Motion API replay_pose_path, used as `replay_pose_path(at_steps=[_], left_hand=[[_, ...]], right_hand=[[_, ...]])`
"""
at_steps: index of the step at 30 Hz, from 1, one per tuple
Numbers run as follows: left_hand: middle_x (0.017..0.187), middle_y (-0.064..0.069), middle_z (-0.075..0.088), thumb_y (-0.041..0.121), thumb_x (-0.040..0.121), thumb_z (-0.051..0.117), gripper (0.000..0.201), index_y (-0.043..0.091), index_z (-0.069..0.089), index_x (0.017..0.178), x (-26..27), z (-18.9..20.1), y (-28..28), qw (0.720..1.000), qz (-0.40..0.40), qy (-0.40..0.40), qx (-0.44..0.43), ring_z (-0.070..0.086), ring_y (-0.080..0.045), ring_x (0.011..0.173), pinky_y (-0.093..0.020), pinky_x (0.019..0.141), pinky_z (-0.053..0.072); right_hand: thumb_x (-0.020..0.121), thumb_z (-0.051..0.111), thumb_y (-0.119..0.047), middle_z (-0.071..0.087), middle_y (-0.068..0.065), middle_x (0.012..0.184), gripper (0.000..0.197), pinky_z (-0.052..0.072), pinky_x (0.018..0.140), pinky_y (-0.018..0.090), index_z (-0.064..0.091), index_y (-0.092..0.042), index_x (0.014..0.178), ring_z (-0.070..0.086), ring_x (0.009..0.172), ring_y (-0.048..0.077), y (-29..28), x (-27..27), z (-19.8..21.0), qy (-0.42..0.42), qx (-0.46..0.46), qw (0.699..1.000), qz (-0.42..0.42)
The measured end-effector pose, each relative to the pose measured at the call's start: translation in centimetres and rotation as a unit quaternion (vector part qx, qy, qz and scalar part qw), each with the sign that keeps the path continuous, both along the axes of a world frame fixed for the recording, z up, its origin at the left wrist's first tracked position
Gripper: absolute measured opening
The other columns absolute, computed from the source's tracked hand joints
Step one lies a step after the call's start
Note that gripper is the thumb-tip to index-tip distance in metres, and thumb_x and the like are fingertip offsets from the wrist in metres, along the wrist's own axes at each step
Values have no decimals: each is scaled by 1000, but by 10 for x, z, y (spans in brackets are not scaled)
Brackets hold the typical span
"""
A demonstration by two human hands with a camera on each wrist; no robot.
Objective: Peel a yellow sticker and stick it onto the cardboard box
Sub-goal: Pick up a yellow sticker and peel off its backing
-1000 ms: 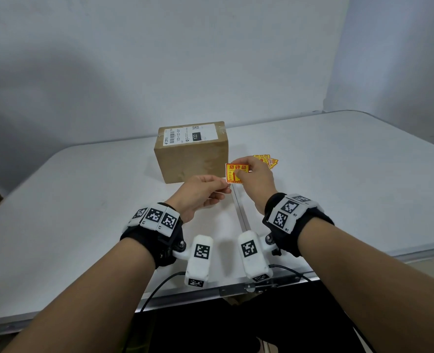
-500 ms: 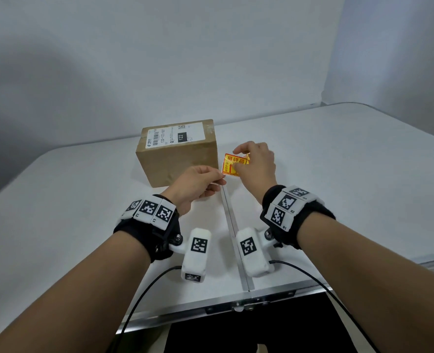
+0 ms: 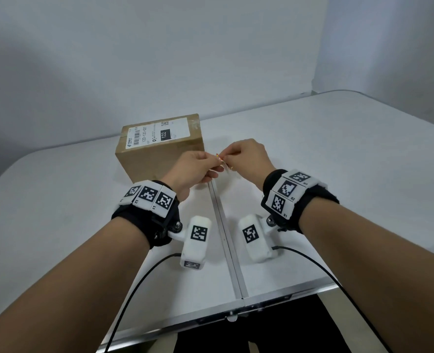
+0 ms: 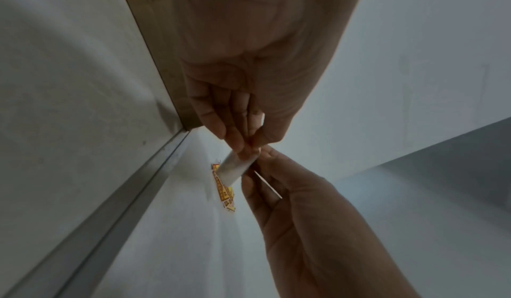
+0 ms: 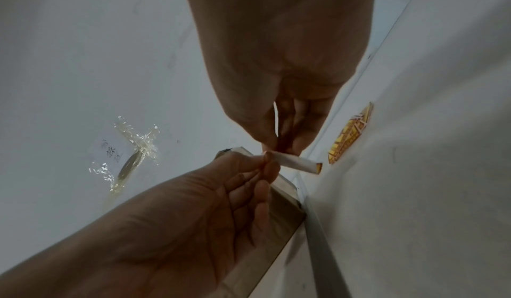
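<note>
The cardboard box [image 3: 159,151] with a white shipping label stands on the white table [image 3: 338,174] just beyond my left hand [image 3: 212,161]. My left hand and my right hand [image 3: 227,157] meet right of the box, above the table. Both pinch one yellow sticker [image 3: 219,156], which shows edge-on here. In the left wrist view its white backing [image 4: 235,169] sticks out below my left hand [image 4: 249,147]. The right wrist view shows the same sticker [image 5: 297,163] between my right hand [image 5: 275,147] and my left fingers [image 5: 265,165].
A small pile of loose yellow stickers [image 5: 350,134] lies on the table below the hands, also visible as the pile [image 4: 225,193] in the left wrist view. A metal seam [image 3: 226,238] runs down the table's middle. A taped paper note [image 5: 124,154] shows further off.
The sticker, held face-up by my right hand before, is now tipped edge-on. My left hand has come up and pinches it too. Both hands sit slightly closer to the box.
</note>
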State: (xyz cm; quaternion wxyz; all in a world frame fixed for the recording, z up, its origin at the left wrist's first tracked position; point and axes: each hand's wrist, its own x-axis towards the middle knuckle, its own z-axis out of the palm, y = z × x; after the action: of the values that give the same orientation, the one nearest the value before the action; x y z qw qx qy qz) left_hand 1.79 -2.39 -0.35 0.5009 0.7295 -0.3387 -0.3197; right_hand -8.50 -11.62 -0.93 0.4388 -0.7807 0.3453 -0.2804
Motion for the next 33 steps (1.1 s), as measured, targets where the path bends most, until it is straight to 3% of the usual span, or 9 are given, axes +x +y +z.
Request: replay_pose_path(at_steps=[3, 6, 10, 14, 17, 19, 23, 27, 33], left_hand=[[83, -1, 70, 20, 89, 62, 22, 2, 70, 98, 5, -1, -3, 1000, -6, -9, -1, 55, -7, 63, -18, 65, 46], [82, -2, 69, 19, 90, 61, 23, 0, 70, 99, 6, 1, -7, 1000, -5, -20, -2, 55, -7, 62, -16, 62, 45], [82, -6, 69, 18, 90, 61, 15, 6, 70, 88, 4, 2, -14, 999, -28, -34, 7, 54, -8, 63, -15, 59, 43], [80, -2, 70, 18, 90, 61, 19, 3, 71, 95, 5, 0, -21, 997, -46, -55, 22, 57, -7, 64, -18, 64, 46], [77, 0, 70, 16, 90, 60, 15, 5, 70, 89, 6, -1, -22, 996, -52, -66, 29, 58, -4, 61, -13, 59, 47], [75, -1, 69, 13, 90, 58, 14, 8, 68, 82, 6, -2, -21, 996, -51, -68, 32, 56, -6, 60, -13, 58, 46], [75, -4, 68, 10, 89, 57, 14, 9, 65, 78, 6, -2, -17, 995, -44, -84, 39, 56, -9, 61, -14, 52, 45], [80, -6, 72, 14, 85, 59, 13, 10, 67, 76, 7, -1, -13, 993, -36, -102, 47, 59, -15, 68, -31, 67, 48], [86, -11, 74, 14, 84, 59, 12, 7, 68, 83, 3, -1, -10, 990, -41, -122, 56, 60, -14, 69, -28, 66, 50]], right_hand=[[83, 58, -7, 75, 16, 85, 20, 60, 83, 36, 77, -5, 90, 68, 75, 24, -1, -2, -1, -19, 34, 999, 4], [85, 61, -9, 74, 23, 91, 18, 60, 84, 37, 75, 0, 91, 68, 74, 24, -3, -3, -2, -42, 74, 996, 2], [83, 66, -16, 75, 22, 92, 18, 60, 84, 33, 76, -3, 89, 65, 69, 17, -10, -7, -5, -40, 103, 994, 4], [81, 67, -12, 73, 17, 89, 9, 60, 85, 36, 74, -6, 78, 63, 66, 17, -17, -9, -9, -24, 121, 992, -2], [80, 66, -10, 69, 10, 74, 9, 60, 69, 23, 73, -6, 78, 64, 61, 14, -15, -8, -8, -2, 113, 994, -6], [79, 66, -9, 70, 12, 73, 12, 56, 60, 16, 74, 0, 81, 66, 63, 15, -12, -7, -7, 9, 110, 994, -10], [76, 64, -9, 70, 14, 73, 17, 57, 64, 19, 76, 2, 83, 65, 66, 15, -5, -2, -8, 16, 95, 995, -18], [76, 60, -6, 69, 13, 72, 19, 57, 65, 20, 75, 3, 82, 63, 62, 15, 1, 0, -6, 17, 75, 997, -26], [77, 56, -5, 68, 11, 68, 20, 57, 64, 21, 75, 2, 83, 63, 60, 15, 4, -6, -4, 26, 70, 997, -35]])
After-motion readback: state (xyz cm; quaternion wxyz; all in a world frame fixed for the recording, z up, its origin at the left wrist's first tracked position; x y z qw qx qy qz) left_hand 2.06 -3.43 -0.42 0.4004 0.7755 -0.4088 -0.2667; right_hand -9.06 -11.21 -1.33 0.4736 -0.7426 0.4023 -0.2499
